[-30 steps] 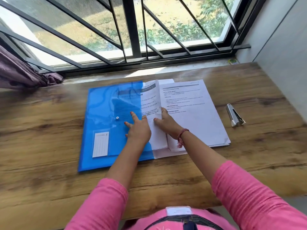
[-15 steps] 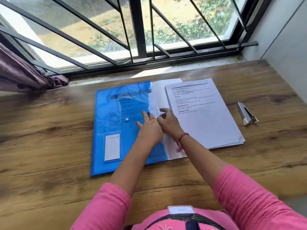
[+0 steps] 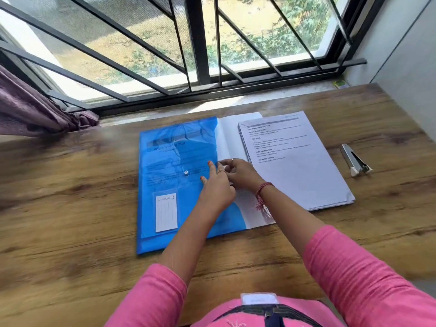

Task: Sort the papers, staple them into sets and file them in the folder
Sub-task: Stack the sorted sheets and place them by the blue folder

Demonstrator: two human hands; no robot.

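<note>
Lying left of centre on the bench [image 3: 70,190], a blue folder [image 3: 174,201] already shows a printed sheet inside. The left hand [image 3: 218,188] rests straight fingers on its right edge; the right hand [image 3: 240,173] pinches a white sheet [image 3: 227,138] there. Farther right sit the papers [image 3: 295,166], then the stapler [image 3: 355,161]. The plastic looks slippery and limp; sheets probably feed best gripped by an edge.

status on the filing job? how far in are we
Done: one printed set already lies inside the blue folder, readable through its cover. In hand: the left hand presses on the folder while the right hand works at its open edge, over the white flap. Left: the paper stack beside it remains unfiled; the stapler lies untouched to the right.
</note>
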